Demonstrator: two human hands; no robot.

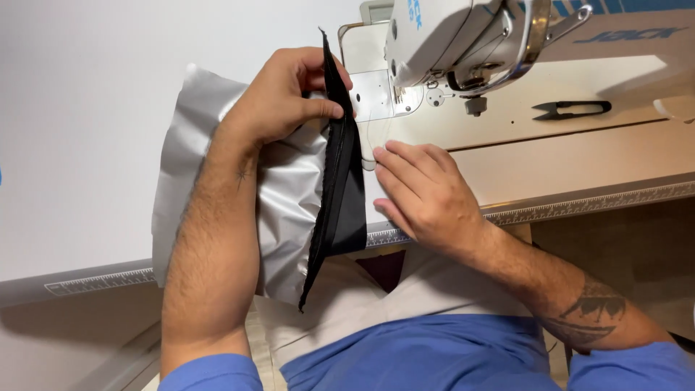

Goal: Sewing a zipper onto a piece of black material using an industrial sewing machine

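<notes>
My left hand [284, 94] pinches the upper end of a black fabric strip [340, 188] that runs along the edge of a shiny grey fabric piece [282, 195]. The strip stands up on its edge, from near the needle plate [373, 94] down past the table's front edge. My right hand [427, 192] lies flat on the table just right of the strip, fingers together, holding nothing. The white sewing machine head [463, 40] hangs above and behind both hands.
Black thread snips [572, 109] lie on the machine bed at the right. A measuring rule [579, 206] runs along the table's front edge. The white table top [79, 145] spreads to the left. My blue shirt [420, 355] fills the bottom.
</notes>
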